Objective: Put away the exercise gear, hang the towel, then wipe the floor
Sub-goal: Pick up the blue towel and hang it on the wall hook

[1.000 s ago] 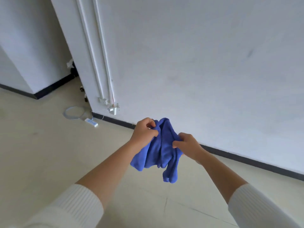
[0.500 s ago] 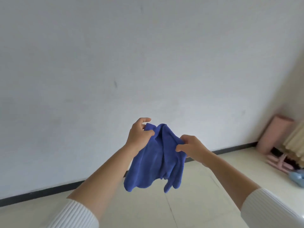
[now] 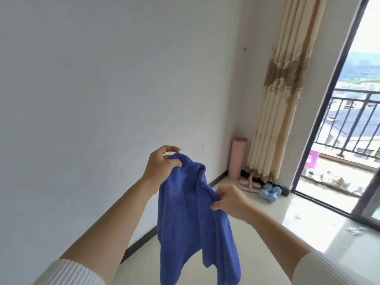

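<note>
One wide head-worn view — forward, slightly down; close on the towel, facing the wall

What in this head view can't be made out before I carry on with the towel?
- Blue towel: its lower end is cut off by the bottom edge, and the left hand and right hand cover the gripped parts.
- Dark speck on the wall: too small to tell whether it is a hook.
- Pink bar by the dumbbells: its far end is lost in shadow under the curtain.
- White scraps on the floor: too small to identify.
</note>
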Tool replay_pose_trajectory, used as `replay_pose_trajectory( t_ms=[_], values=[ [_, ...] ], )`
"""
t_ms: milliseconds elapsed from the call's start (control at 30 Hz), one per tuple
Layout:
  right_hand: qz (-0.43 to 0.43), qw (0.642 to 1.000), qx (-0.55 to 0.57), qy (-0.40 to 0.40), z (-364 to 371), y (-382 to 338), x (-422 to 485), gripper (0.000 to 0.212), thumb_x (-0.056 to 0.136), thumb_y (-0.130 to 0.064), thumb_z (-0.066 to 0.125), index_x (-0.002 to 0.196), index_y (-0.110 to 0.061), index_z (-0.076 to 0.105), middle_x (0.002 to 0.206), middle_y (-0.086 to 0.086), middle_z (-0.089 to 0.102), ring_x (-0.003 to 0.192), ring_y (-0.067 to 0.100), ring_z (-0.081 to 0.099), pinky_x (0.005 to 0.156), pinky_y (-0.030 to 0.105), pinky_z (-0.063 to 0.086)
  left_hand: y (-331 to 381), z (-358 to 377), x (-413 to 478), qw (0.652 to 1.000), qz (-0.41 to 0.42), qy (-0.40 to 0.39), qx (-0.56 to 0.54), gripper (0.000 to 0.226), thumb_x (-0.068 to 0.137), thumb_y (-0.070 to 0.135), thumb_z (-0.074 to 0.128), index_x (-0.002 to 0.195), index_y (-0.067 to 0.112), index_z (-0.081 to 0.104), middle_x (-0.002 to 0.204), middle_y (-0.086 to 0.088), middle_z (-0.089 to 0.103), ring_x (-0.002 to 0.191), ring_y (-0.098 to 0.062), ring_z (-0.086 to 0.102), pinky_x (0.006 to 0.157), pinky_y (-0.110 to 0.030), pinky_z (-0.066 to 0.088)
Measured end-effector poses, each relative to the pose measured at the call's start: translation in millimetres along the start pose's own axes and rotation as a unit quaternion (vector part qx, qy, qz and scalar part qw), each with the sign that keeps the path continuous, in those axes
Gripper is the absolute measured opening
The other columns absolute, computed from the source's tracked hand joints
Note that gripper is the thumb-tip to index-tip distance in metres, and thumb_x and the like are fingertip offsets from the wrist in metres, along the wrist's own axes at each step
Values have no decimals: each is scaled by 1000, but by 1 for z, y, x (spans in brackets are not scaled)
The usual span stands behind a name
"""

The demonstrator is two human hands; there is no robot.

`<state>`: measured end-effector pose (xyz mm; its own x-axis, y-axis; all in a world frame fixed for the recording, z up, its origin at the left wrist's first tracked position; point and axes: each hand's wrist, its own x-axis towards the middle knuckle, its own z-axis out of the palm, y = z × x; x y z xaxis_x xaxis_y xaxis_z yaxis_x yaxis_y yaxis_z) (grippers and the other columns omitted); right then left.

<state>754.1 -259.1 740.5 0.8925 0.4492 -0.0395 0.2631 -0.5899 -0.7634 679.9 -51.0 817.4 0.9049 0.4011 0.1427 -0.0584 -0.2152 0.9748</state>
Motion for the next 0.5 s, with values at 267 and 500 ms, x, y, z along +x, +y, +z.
replay_pose_trajectory(
  t_ms=[267,500],
  values=[
    [80,995,-55,-14,-82,81,118,18,68,-13,75,64,-21,59,61,-7,53,58,9,47,52,20,37,-2,125,166,982,7,-188,6,37,73,-2,62,100,24,67,80,-7,71,72,-20,62,73,-32,51],
    [122,986,103,39,-166,115,235,14,72,-4,61,72,-14,70,70,0,64,68,10,60,67,28,50,15,214,315,941,17,-334,57,40,55,3,58,90,20,64,84,-9,65,70,-16,57,62,-25,46]
  ],
)
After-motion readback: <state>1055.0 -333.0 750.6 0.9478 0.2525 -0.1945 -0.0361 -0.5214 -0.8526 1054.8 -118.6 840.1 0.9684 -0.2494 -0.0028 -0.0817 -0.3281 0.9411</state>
